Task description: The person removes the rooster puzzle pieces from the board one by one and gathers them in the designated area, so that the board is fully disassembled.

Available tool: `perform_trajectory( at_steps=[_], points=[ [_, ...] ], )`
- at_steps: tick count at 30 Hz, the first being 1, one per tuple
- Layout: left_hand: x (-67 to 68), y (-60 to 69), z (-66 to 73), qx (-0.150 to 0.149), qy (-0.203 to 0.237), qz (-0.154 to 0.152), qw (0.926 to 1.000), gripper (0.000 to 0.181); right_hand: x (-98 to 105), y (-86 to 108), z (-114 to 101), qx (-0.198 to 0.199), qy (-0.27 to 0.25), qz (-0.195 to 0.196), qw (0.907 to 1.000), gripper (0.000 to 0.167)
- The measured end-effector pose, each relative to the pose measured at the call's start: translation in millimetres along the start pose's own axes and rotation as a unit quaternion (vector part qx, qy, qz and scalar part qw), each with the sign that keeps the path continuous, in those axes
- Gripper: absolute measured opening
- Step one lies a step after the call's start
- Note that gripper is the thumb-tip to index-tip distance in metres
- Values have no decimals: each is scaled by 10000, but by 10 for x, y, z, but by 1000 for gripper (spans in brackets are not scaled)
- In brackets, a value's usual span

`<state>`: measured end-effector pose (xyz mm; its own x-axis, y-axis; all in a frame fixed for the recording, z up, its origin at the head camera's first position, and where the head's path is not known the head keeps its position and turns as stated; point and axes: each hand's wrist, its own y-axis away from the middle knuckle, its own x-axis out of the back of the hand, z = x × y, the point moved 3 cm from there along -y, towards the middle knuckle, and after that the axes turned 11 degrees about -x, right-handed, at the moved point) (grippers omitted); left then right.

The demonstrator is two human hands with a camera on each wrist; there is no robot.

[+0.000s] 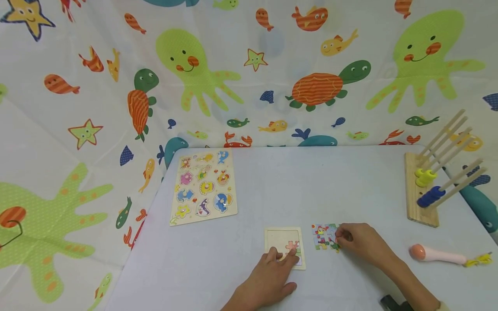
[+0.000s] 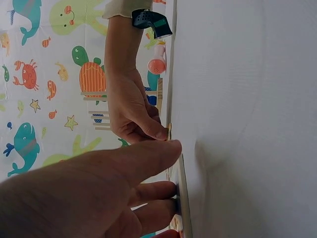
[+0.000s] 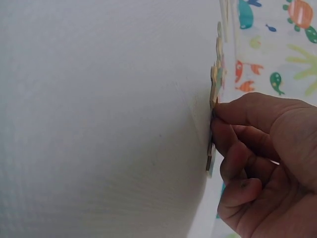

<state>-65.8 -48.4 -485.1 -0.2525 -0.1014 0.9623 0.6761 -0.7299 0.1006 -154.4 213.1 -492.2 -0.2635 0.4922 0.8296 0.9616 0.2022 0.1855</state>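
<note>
I have right hand point(image 1: 363, 245) clamped on puzzle pieces point(image 1: 321, 236) at their right edge | pieces on desk point(image 1: 175, 268), just right of tray point(image 1: 277, 236); right nearer | left hand point(image 1: 268, 277) fingers apart, touching tray

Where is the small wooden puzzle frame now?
In the head view, the frame lies partly under the left hand, left of the puzzle pieces by the right hand.

puzzle pieces point(image 1: 322, 230), below centre: pale blue, green, red. puzzle tray point(image 1: 272, 229): pale tan. tabletop point(image 1: 311, 185): plain white. backdrop cloth point(image 1: 225, 47): white, printed lime octopuses point(image 1: 429, 36), orange-striped turtles point(image 1: 317, 88). board point(image 1: 233, 198), left of centre: cream, multicoloured sea animals point(image 1: 207, 187). rack point(image 1: 412, 203), right: tan; yellow beads point(image 1: 426, 178), blue beads point(image 1: 429, 197). toy microphone point(image 1: 443, 255), lower right: pale pink, yellow cord point(image 1: 479, 259).
</note>
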Motion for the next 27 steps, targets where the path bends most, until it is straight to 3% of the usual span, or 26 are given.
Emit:
perform_trajectory(
  at_steps=[19, 27],
  points=[
    [8, 13, 17, -81, -147, 155, 9997, 56, 10, 13, 2, 97, 32, 56, 9999, 11],
    [-10, 18, 30, -19, -163, 9, 9999, 60, 53, 35, -99, 63, -133, 153, 9998, 8]
  ],
)
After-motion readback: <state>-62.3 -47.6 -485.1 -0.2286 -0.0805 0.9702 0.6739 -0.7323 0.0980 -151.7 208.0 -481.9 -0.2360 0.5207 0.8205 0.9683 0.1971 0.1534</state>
